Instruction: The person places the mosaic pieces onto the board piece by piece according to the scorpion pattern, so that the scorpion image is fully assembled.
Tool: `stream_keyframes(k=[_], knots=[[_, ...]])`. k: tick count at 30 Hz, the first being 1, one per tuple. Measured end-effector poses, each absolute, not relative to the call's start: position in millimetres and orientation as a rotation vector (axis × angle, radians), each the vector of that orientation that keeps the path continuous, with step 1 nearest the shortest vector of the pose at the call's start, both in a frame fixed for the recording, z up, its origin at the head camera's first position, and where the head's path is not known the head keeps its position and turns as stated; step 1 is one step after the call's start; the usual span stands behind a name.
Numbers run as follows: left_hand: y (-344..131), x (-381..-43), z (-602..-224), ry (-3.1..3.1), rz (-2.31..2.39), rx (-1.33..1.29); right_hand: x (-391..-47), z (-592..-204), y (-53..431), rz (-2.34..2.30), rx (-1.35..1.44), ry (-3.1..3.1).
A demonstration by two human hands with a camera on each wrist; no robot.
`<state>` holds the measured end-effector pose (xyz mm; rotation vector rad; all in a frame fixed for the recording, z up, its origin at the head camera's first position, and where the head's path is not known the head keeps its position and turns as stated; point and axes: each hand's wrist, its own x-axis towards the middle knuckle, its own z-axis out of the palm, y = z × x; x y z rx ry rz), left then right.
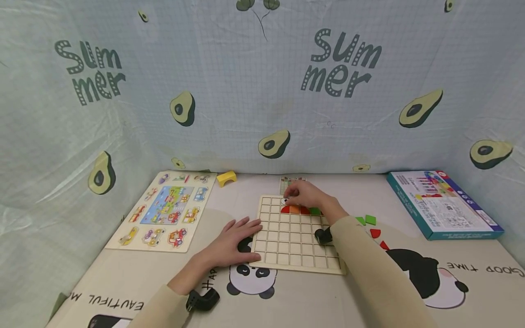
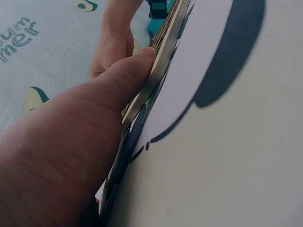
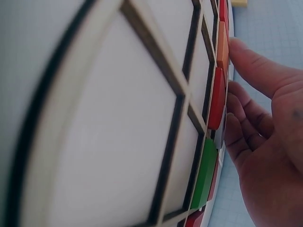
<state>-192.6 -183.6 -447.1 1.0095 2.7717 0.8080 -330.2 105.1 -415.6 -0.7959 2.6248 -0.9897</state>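
Wooden grid board (image 1: pixel 295 268), orange tile (image 1: pixel 294 209) near twelve o'clock;
left hand (image 1: pixel 231 243) at nine, fingers apart; right hand (image 1: pixel 306 193) at twelve; cannot tell its fingers' grip.

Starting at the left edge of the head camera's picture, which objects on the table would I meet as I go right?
Vehicle-picture puzzle board → yellow arch block → wooden grid board → loose green square tile → teal-sided box.
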Motion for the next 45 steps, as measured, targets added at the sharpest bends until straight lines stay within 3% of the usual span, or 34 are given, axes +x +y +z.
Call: stream_keyframes(k=[25, 45], knots=[[-183.9, -192.8, -446.7, 2.767, 0.804, 0.998, -317.3, -394.4, 124.9, -1.043, -0.791, 2.621], [-182.9, -193.7, -447.7, 2.771, 0.795, 0.988, -291.1, -382.6, 185.8, -0.935, -0.771, 2.719]])
